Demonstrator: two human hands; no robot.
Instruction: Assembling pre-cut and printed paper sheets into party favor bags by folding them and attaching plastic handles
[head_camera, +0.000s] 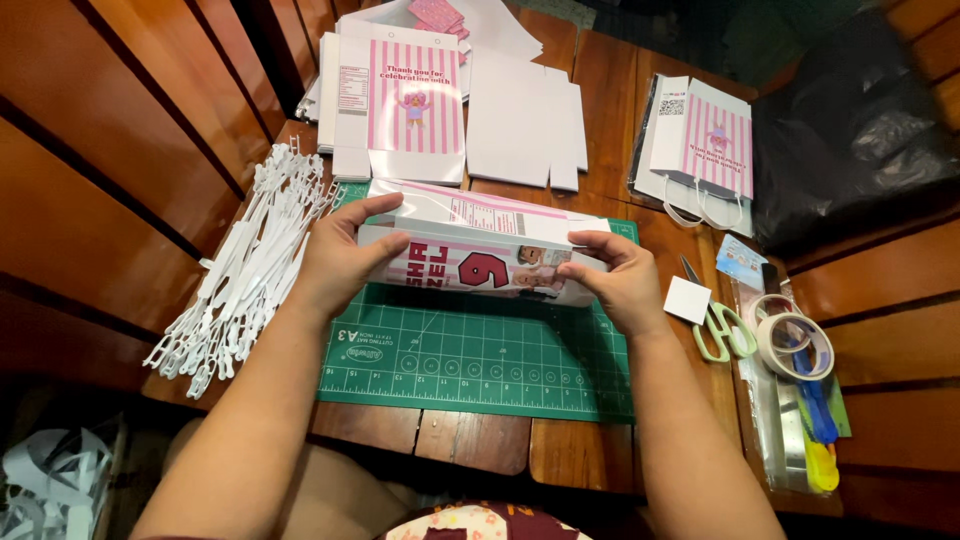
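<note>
I hold a pink-and-white striped paper box (478, 250), partly folded and lying on its side, above a green cutting mat (480, 360). My left hand (340, 262) grips its left end, thumb on top. My right hand (618, 282) grips its right end, fingers curled over the edge. The box's printed panel faces me.
A heap of white plastic handles (250, 270) lies at the left. Flat printed box sheets (410, 100) and blank white cutouts (525, 120) lie behind. A finished pink striped bag (705, 145) rests at the back right. Green scissors (720, 325), tape rolls (795, 340) and a white square (687, 299) sit at the right.
</note>
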